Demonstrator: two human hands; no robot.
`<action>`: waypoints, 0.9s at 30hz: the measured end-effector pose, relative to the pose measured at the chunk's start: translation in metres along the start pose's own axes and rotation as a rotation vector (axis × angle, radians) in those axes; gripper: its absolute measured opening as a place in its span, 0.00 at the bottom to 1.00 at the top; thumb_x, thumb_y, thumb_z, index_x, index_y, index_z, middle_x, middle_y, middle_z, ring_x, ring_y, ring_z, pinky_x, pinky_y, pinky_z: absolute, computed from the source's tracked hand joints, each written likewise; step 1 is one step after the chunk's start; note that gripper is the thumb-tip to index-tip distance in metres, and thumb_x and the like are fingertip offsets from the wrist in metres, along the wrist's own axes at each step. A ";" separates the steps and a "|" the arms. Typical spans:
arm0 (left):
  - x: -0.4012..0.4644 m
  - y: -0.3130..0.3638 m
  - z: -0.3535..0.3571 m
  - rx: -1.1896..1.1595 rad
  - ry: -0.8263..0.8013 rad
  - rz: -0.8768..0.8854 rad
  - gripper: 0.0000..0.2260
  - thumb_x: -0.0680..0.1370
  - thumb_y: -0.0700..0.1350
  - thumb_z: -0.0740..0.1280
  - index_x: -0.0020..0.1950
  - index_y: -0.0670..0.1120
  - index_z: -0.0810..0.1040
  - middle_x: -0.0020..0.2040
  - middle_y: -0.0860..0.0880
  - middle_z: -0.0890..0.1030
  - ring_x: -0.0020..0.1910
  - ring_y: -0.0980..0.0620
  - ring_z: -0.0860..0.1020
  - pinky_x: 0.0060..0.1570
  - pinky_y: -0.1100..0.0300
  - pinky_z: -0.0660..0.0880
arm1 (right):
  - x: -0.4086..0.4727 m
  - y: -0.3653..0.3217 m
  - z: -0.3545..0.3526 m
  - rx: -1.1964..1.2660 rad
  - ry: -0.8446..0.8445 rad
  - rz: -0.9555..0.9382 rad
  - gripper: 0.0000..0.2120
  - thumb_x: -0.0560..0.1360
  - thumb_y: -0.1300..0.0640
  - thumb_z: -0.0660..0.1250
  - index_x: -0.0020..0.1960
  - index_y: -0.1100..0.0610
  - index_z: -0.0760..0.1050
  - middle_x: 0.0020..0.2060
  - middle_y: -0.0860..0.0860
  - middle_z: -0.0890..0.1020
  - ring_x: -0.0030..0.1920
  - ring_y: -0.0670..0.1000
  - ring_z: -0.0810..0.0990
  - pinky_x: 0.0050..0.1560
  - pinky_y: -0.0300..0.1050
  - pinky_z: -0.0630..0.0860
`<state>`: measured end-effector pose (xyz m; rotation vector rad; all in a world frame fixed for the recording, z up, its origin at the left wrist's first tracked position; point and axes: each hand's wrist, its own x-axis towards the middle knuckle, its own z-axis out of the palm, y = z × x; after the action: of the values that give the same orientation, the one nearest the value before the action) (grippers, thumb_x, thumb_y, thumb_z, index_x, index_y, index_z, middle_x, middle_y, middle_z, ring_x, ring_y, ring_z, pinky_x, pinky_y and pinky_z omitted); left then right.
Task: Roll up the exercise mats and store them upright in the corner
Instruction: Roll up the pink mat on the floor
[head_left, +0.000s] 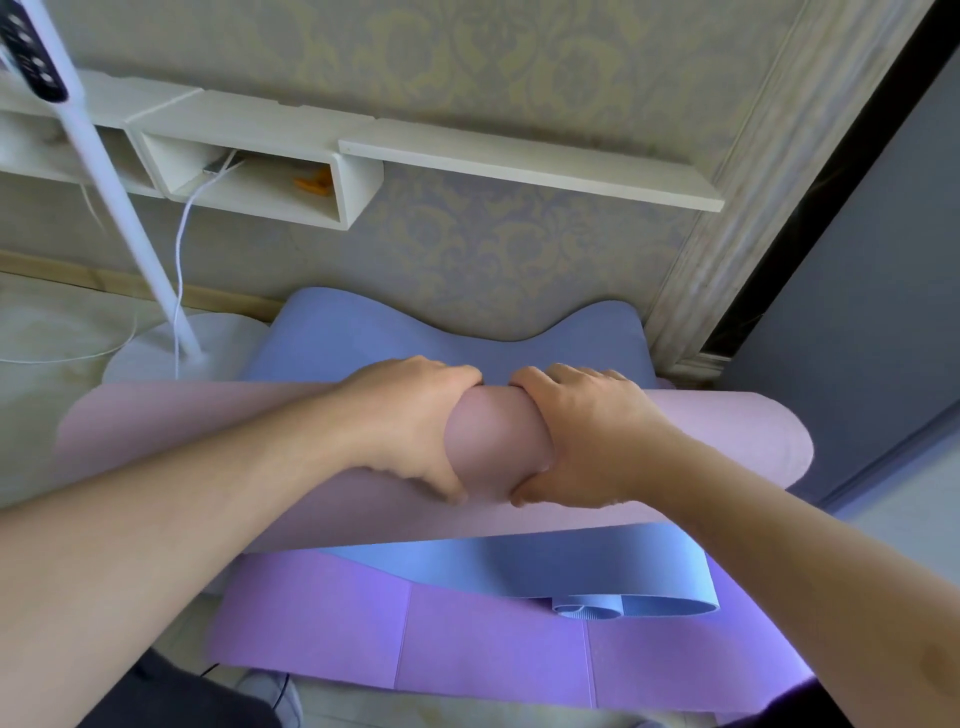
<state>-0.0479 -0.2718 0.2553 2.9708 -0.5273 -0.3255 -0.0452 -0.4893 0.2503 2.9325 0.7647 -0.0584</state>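
A rolled pink mat (727, 431) lies crosswise in front of me, lifted above the other mats. My left hand (410, 426) and my right hand (587, 436) grip its middle side by side, fingers over the far side and thumbs on the near side. Beneath it a blue mat (363, 332) lies with its far end curling up against the wall; its near end (623, 597) is folded loosely over itself. A purple mat (467, 634) lies flat on the floor under both.
A white floor lamp pole (119, 202) and its round base (156, 358) stand at the left, with a white cable (179, 291) hanging down. White wall shelves (519, 156) run above. The corner with a pale moulding (691, 291) and a dark doorway (857, 260) lies at the right.
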 end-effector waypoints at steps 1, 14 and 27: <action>-0.001 0.001 0.001 0.020 0.009 0.009 0.35 0.57 0.68 0.78 0.58 0.60 0.70 0.51 0.58 0.78 0.49 0.51 0.81 0.47 0.51 0.80 | 0.001 0.001 -0.001 0.031 -0.001 0.008 0.45 0.58 0.24 0.75 0.68 0.44 0.68 0.53 0.45 0.78 0.53 0.53 0.80 0.55 0.50 0.74; 0.001 0.000 -0.001 0.057 0.054 0.010 0.36 0.58 0.68 0.79 0.59 0.60 0.70 0.52 0.58 0.76 0.50 0.52 0.77 0.43 0.53 0.75 | -0.006 -0.003 -0.002 -0.092 -0.021 0.001 0.61 0.58 0.21 0.75 0.79 0.48 0.54 0.67 0.50 0.72 0.65 0.57 0.76 0.66 0.57 0.73; 0.005 0.006 0.009 0.231 0.113 0.070 0.39 0.58 0.69 0.81 0.59 0.55 0.66 0.54 0.56 0.75 0.51 0.49 0.78 0.43 0.52 0.69 | -0.004 -0.006 -0.005 -0.030 -0.036 0.044 0.50 0.62 0.25 0.76 0.74 0.47 0.60 0.59 0.49 0.77 0.56 0.56 0.79 0.57 0.56 0.77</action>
<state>-0.0471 -0.2802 0.2463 3.1567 -0.6974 -0.0949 -0.0521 -0.4854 0.2551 2.9102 0.6896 -0.0949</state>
